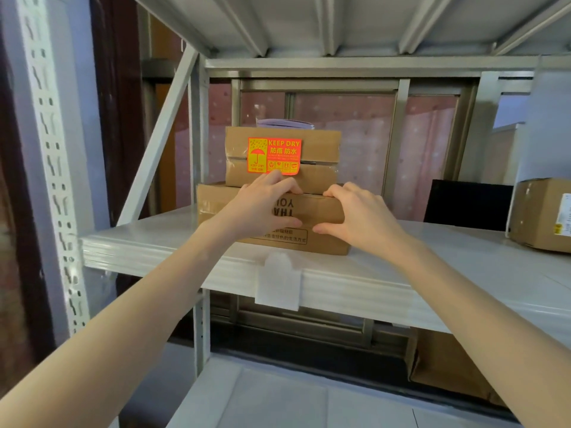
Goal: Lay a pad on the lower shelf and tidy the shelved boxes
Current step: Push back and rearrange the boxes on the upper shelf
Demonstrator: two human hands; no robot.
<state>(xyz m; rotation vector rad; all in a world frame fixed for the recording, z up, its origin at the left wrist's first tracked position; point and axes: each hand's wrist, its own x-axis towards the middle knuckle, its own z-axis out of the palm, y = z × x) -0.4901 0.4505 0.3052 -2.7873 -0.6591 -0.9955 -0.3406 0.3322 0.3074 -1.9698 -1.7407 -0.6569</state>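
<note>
Two cardboard boxes are stacked on the white middle shelf (432,273). The wide bottom box (327,242) carries upside-down black print. On it stands a smaller box (318,143) with an orange KEEP DRY sticker (274,154); a thin stack of papers (285,123) lies on top. My left hand (262,205) grips the bottom box's front, fingers over its top edge and thumb on its face. My right hand (355,214) holds the same box near its right front corner. The lower shelf (278,400) shows pale grey below.
Another cardboard box (543,214) stands at the far right of the middle shelf, beside a black panel (466,202). A white label holder (278,282) hangs on the shelf's front edge. A brown box (451,366) sits on the lower shelf at right. A perforated upright (52,168) rises at left.
</note>
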